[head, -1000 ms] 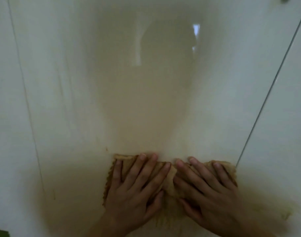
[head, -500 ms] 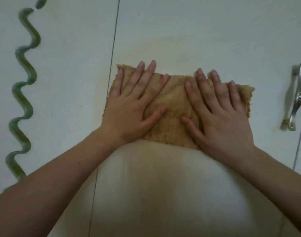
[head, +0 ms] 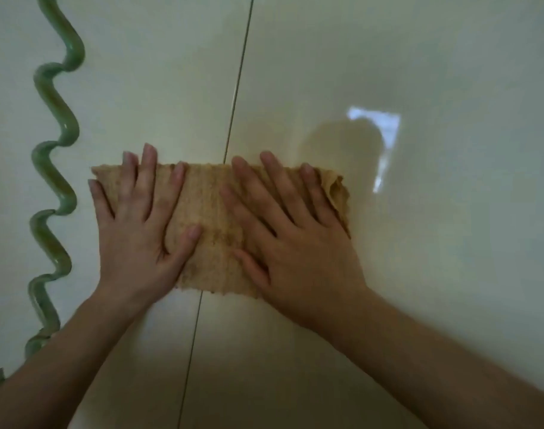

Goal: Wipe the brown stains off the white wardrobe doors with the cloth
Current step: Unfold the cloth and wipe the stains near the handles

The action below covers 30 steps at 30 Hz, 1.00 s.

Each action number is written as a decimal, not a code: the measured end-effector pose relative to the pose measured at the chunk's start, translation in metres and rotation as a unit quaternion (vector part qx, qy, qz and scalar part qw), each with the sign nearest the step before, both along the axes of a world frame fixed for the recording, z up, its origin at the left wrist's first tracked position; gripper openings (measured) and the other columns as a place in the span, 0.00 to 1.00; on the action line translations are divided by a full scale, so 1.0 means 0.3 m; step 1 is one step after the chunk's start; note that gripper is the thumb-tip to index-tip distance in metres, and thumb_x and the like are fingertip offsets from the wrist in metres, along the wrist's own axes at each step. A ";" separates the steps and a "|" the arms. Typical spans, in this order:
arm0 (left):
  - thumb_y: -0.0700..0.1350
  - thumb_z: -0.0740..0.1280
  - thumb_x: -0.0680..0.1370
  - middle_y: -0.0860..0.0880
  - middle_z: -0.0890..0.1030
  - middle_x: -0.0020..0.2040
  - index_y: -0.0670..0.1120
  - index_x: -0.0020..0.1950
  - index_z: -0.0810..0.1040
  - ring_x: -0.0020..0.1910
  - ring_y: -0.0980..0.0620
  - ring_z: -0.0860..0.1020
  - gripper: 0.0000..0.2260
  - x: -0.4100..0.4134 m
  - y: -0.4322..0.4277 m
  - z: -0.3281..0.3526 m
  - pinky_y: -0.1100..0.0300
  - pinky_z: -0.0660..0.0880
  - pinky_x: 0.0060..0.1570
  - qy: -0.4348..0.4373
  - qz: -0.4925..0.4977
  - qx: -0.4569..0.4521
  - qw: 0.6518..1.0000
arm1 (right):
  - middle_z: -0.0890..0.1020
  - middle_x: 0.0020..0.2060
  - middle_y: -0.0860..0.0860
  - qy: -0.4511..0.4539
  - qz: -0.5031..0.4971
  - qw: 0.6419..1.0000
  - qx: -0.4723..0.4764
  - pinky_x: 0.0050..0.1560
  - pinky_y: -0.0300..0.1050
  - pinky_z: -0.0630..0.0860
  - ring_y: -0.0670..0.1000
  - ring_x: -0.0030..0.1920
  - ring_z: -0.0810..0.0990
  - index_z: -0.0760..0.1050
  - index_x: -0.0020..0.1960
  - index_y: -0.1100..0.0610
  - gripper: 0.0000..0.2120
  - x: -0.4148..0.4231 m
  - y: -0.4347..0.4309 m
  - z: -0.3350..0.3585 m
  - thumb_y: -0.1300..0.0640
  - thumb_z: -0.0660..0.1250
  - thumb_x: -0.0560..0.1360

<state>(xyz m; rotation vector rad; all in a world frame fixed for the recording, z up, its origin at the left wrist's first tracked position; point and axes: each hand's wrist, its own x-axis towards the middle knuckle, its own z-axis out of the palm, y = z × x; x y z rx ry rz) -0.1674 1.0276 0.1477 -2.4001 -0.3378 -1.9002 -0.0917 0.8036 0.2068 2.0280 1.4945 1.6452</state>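
The white wardrobe doors (head: 388, 72) fill the view and are divided by a thin dark seam (head: 238, 88), taken here as the landmark. The tan cloth (head: 209, 218) is spread flat across that seam, roughly half on either side, its right-hand edge slightly rumpled. It is pressed against the doors by both hands. The left hand (head: 137, 243) is laid left of the seam and the right hand (head: 298, 258) right of it, each palm down with fingers straight and spread, nothing being gripped or pinched. Well left of the seam a green spiral fitting (head: 55, 187) runs down the door, and well right of the seam a small bright reflection (head: 385, 125) is caught in the gloss. Half a second earlier the cloth was kept wholly right of the seam, its left edge just reaching it. It has since been slid leftwards over the joint, the same flat hold being kept. A sideways stroke is therefore judged to be under way, the wiping being carried from one door onto the other. No distinct brown stain can be made out around the cloth. Only a faint warm tint is seen, which cannot be told from shadow, so how much remains cannot be settled.
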 end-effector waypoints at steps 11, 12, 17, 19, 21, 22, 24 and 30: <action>0.64 0.48 0.82 0.45 0.44 0.84 0.52 0.83 0.47 0.83 0.40 0.46 0.33 0.076 -0.293 -0.528 0.29 0.45 0.76 0.016 -0.012 -0.039 0.999 | 0.57 0.84 0.52 -0.039 0.015 0.995 -0.091 0.83 0.55 0.49 0.55 0.84 0.54 0.59 0.83 0.54 0.32 0.068 -0.249 -0.442 0.46 0.59 0.82; 0.64 0.49 0.82 0.45 0.45 0.84 0.52 0.84 0.48 0.83 0.40 0.46 0.32 0.087 -0.344 -0.560 0.31 0.46 0.76 0.022 -0.011 -0.024 0.999 | 0.58 0.84 0.51 -0.047 0.009 0.994 -0.099 0.82 0.54 0.51 0.54 0.84 0.55 0.60 0.83 0.54 0.31 0.079 -0.296 -0.481 0.46 0.59 0.82; 0.59 0.51 0.82 0.48 0.50 0.84 0.52 0.83 0.53 0.83 0.45 0.51 0.30 0.172 -0.653 -0.739 0.38 0.48 0.77 0.072 -0.014 0.084 0.994 | 0.60 0.83 0.51 -0.093 -0.064 0.984 -0.138 0.82 0.55 0.51 0.54 0.82 0.59 0.62 0.82 0.53 0.32 0.159 -0.612 -0.682 0.46 0.60 0.80; 0.59 0.54 0.81 0.49 0.52 0.84 0.53 0.83 0.54 0.83 0.47 0.53 0.31 0.191 -0.723 -0.743 0.38 0.49 0.77 0.086 -0.020 0.133 0.987 | 0.59 0.83 0.51 -0.109 -0.078 0.980 -0.147 0.83 0.56 0.47 0.55 0.83 0.57 0.61 0.83 0.52 0.32 0.197 -0.736 -0.696 0.46 0.58 0.80; 0.60 0.56 0.80 0.49 0.52 0.84 0.54 0.83 0.54 0.83 0.48 0.53 0.32 0.202 -0.745 -0.677 0.38 0.49 0.78 0.099 -0.041 0.175 0.979 | 0.58 0.84 0.50 -0.092 -0.074 0.983 -0.143 0.83 0.55 0.47 0.54 0.83 0.56 0.60 0.83 0.52 0.34 0.218 -0.807 -0.653 0.46 0.60 0.79; 0.60 0.57 0.80 0.50 0.52 0.84 0.54 0.83 0.55 0.82 0.49 0.53 0.32 0.208 -0.754 -0.606 0.39 0.49 0.78 0.101 -0.055 0.188 0.975 | 0.58 0.84 0.50 -0.074 -0.069 0.987 -0.128 0.83 0.54 0.47 0.53 0.83 0.56 0.59 0.83 0.51 0.34 0.221 -0.829 -0.606 0.46 0.60 0.79; 0.59 0.58 0.81 0.49 0.53 0.84 0.53 0.83 0.56 0.82 0.49 0.54 0.31 0.217 -0.759 -0.448 0.38 0.48 0.78 0.094 -0.069 0.199 0.973 | 0.58 0.84 0.49 -0.035 -0.053 0.994 -0.084 0.83 0.54 0.46 0.52 0.84 0.54 0.59 0.83 0.50 0.34 0.222 -0.830 -0.492 0.46 0.61 0.79; 0.55 0.54 0.82 0.45 0.53 0.83 0.50 0.83 0.53 0.83 0.46 0.52 0.30 0.220 -0.739 0.094 0.34 0.50 0.78 0.065 -0.031 0.173 0.982 | 0.54 0.84 0.52 0.008 -0.042 0.997 0.060 0.83 0.57 0.47 0.55 0.84 0.51 0.55 0.84 0.52 0.33 0.202 -0.701 -0.078 0.45 0.57 0.82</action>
